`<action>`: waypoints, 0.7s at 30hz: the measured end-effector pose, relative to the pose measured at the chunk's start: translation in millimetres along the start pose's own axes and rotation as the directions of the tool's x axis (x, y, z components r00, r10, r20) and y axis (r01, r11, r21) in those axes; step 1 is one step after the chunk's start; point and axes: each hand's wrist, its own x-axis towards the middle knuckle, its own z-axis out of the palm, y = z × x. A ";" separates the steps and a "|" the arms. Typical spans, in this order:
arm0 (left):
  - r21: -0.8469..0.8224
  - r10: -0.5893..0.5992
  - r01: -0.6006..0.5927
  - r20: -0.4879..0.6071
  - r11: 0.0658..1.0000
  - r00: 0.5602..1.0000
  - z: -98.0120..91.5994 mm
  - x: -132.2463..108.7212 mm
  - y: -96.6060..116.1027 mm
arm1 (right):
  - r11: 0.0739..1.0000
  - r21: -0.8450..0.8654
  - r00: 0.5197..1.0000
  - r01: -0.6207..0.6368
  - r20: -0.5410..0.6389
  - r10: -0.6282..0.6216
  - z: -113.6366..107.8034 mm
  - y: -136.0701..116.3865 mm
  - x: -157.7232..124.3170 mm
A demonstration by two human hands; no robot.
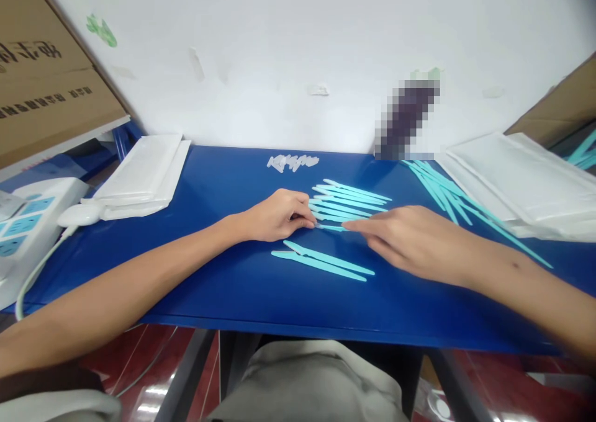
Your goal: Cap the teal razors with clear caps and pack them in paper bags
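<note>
Near the middle of the blue table, my left hand (284, 215) is closed in a pinch at the left end of a turquoise stick (333, 228). My right hand (395, 236) points with its index finger onto the right end of that same stick, its other fingers curled. Just behind them lies a row of several similar turquoise sticks (349, 192) with pale, whitish left ends. Two more turquoise sticks (326, 264) lie side by side nearer the front edge. What exactly the left fingertips pinch is small and partly hidden.
Small clear pieces (292, 162) lie at the table's back. A loose pile of turquoise sticks (442, 192) is at the right, beside white packets (526, 180). More white packets (139, 174), a power strip (28, 223) with a white cable and a cardboard box (41, 68) are at left.
</note>
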 end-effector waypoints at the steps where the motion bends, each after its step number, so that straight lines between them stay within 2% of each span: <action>1: -0.004 0.002 -0.002 -0.004 1.000 1.000 1.3 0.5 0.3 | 1.000 -0.004 1.000 -0.003 0.012 0.003 -0.2 -1.8 1.6; 5: 0.002 0.004 -0.004 -0.005 1.000 1.000 6.0 2.2 2.2 | 1.000 0.011 0.999 -0.009 0.033 0.009 4.2 -6.5 6.1; 13: 0.013 0.015 -0.015 -0.006 1.000 1.000 7.5 6.5 6.3 | 0.997 0.049 0.997 -0.057 -0.052 0.059 31.9 -11.1 5.5; 17: -0.081 -0.066 0.068 0.022 0.994 0.998 -1.9 9.0 10.7 | 0.999 0.011 0.995 -0.050 -0.090 0.051 32.5 -10.1 4.9; 19: -0.090 -0.130 0.127 -0.026 0.988 0.991 -8.5 8.0 7.8 | 0.999 -0.036 0.990 -0.026 -0.136 0.021 29.1 -7.5 5.1; 21: -0.020 -0.198 0.197 -0.114 0.980 0.974 -15.7 5.1 -1.6 | 0.996 -0.087 0.986 -0.010 -0.164 -0.005 25.9 -4.2 6.1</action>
